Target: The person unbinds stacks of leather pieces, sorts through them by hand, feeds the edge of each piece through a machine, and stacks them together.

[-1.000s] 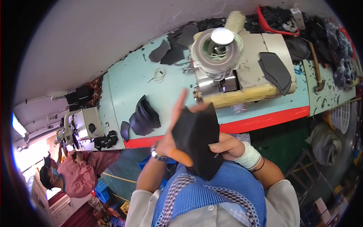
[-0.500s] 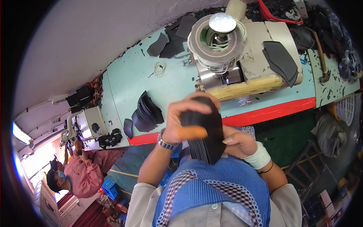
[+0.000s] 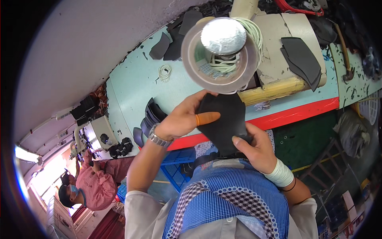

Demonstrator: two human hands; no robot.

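Observation:
A stack of thin black cut sheet pieces [image 3: 226, 123], likely leather or foam, is between my two hands in front of my waist, its broad face up. My left hand [image 3: 181, 119] grips its left side, with an orange-covered thumb lying across the top sheet. At the lower right edge, my right hand [image 3: 258, 148] pinches the stack between thumb and fingers. The stack's far end lies just below a round spool holder [image 3: 191, 65] with white cord, which belongs to the machine [image 3: 274, 44]. How many sheets I hold is hidden.
More curved black pieces [image 3: 153, 113] stand fanned on the pale green table [image 3: 131, 87], left of my hands. Flat dark pieces [image 3: 300, 59] lie on the machine. A hammer [image 3: 345, 55] rests at the far right. Another person [image 3: 95, 187] works at the left.
The stack has turned from showing its layered edges to showing its broad face. My left thumb now lies on top, and my view has shifted closer to the spool holder.

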